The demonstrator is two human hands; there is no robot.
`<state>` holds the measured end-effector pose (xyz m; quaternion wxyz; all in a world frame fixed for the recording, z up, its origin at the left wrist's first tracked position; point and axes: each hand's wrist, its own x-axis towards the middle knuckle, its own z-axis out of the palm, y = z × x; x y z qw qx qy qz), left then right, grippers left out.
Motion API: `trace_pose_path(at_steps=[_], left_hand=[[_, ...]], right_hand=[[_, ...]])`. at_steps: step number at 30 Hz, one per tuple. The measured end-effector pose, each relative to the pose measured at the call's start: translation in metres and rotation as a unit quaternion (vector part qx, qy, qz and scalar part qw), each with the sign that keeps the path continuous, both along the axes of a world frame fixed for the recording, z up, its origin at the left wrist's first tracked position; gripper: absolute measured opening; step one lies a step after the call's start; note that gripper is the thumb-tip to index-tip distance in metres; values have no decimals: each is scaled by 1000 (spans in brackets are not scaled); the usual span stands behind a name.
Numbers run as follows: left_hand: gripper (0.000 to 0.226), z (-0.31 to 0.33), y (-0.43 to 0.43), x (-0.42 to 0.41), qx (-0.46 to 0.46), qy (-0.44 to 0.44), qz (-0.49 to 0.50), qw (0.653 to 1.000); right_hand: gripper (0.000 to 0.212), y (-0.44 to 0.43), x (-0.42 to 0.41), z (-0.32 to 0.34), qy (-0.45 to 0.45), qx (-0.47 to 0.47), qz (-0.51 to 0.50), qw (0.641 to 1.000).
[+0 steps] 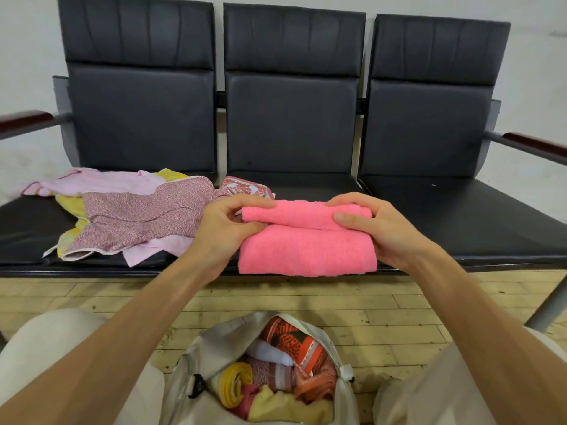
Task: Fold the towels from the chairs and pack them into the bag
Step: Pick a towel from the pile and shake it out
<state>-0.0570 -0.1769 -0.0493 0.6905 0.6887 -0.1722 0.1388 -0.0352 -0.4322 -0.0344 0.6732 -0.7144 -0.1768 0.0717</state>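
Both hands clamped on pink towel (306,240): left hand (221,228) pinches left end of top fold, right hand (371,222) grips right end. Towel rests on middle chair seat (445,216) front edge. Open bag (214,338) below, nearly full. Risk: fold springs open on lift; overstuffed bag may reject it. Unfolded towels (129,210) remain left.

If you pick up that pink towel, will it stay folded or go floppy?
Probably floppy: the pink towel looks soft and thick, and its top fold curls over between the left hand and right hand. Held at both ends, it may keep its shape. Fluffy surface, so likely not slippery.
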Motion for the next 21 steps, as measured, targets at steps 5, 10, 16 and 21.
trace_pose_path(at_steps=[5,10,16,21], left_hand=[[54,2,3,4,-44,46,-38,997],[27,3,4,3,-123,135,-142,973],[47,-6,-6,4,-174,232,-141,947],[49,-12,-12,-2,-62,329,-226,915]], right_hand=[[51,0,3,0,53,41,-12,998],[54,-2,2,-3,49,55,5,997],[42,-1,-2,-1,-66,49,-17,996],[42,3,-3,1,-138,43,-40,989]])
